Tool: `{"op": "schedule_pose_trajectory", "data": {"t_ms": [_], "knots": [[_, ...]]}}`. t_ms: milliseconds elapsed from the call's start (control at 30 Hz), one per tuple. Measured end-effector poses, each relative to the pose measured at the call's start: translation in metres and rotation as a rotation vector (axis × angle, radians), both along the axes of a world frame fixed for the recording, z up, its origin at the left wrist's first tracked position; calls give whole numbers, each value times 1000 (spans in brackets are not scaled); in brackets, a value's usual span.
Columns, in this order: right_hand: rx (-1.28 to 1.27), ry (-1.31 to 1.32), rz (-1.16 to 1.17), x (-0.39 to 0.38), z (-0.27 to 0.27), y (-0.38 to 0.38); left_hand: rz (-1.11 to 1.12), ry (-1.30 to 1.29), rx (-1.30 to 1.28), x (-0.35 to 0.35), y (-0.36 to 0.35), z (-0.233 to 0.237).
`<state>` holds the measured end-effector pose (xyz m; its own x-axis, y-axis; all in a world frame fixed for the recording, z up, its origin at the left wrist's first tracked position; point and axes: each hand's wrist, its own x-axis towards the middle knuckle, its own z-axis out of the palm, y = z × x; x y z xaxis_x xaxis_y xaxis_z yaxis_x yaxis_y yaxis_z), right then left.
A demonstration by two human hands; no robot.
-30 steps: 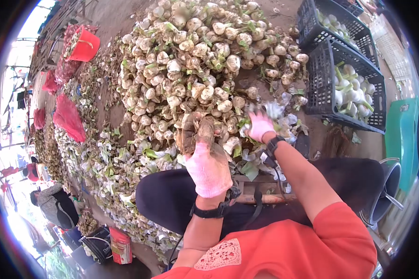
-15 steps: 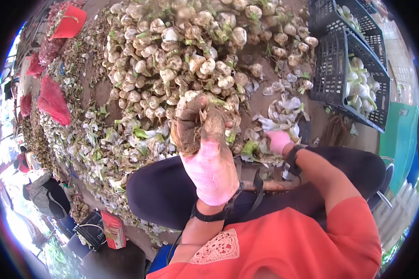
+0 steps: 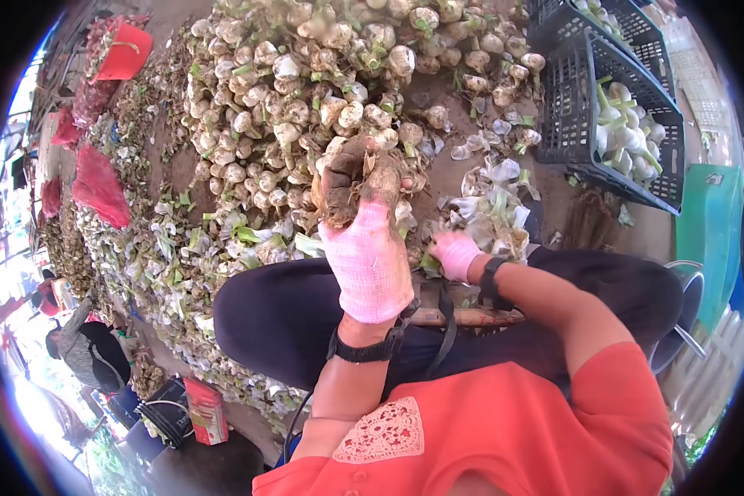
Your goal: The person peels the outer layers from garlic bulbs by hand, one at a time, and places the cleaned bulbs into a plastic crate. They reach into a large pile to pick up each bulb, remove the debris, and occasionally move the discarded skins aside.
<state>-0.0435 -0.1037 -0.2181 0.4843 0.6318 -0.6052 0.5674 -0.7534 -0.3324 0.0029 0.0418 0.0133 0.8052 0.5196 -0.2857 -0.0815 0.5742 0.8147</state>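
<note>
My left hand, in a pink glove with soil-stained fingers, is raised over the near edge of a heap of garlic bulbs. Its fingers are curled round a garlic bulb, mostly hidden by the glove, with dry papery skin poking out at the side. Lower and to the right, my right hand, also in a pink glove, is down among loose garlic skins. Its fingers look bent inward, and whatever they hold is hidden. A wooden handle or stick lies between my legs.
Black plastic crates at the right contain cleaned white garlic. A green panel stands behind them. Skins and leaf scraps spread across the left. Further off are a red bucket, red mesh bags and a person.
My right hand has shifted left, closer to my left hand. My left hand has moved slightly up, still gripping. The whole view has tilted a little.
</note>
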Motion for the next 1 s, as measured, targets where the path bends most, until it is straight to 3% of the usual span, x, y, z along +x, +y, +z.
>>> {"op": "schedule_pose_trajectory", "data": {"t_ms": [33,67,133,167,200,267,300,333,400,467,500,533,600,633,733,767,800,867,1000], "knots": [[-60,82,-9,-1,-2,2,-53,26,167,2,3,-6],[-51,71,-14,2,-5,0,-56,15,177,2,5,-9],[79,199,-304,15,-1,-12,-149,52,429,0,5,-15],[267,194,-399,29,10,-18,-75,94,37,0,3,-25],[322,293,-498,49,20,-22,-84,72,34,2,4,-31],[614,325,-524,91,51,-30,-461,23,-22,6,11,-37],[720,346,-524,108,82,-30,-532,-55,187,5,7,-47],[713,393,-558,121,121,-30,-596,9,61,3,3,-54],[875,571,-731,131,159,-35,-548,133,207,6,-4,-77],[935,487,-694,130,193,-39,-662,58,977,-1,-6,-82],[983,426,-664,127,205,-41,-655,52,717,1,-10,-90],[990,407,-658,121,212,-41,-651,33,724,3,-10,-83],[1382,797,-975,107,222,-42,-627,-123,611,3,-11,-69],[1196,490,-883,103,228,-47,-599,-113,436,1,-14,-58],[1323,492,-899,79,226,-38,-501,-201,587,-7,-23,-46],[1525,808,-1087,70,226,-30,-520,-244,335,-8,-29,-28],[1592,817,-1067,68,218,-27,-521,-248,336,-9,-30,-30],[1570,790,-1106,64,216,-23,-398,-352,965,-12,-30,-31],[1596,863,-1180,56,217,-13,-357,-357,928,-18,-31,-28]]}}
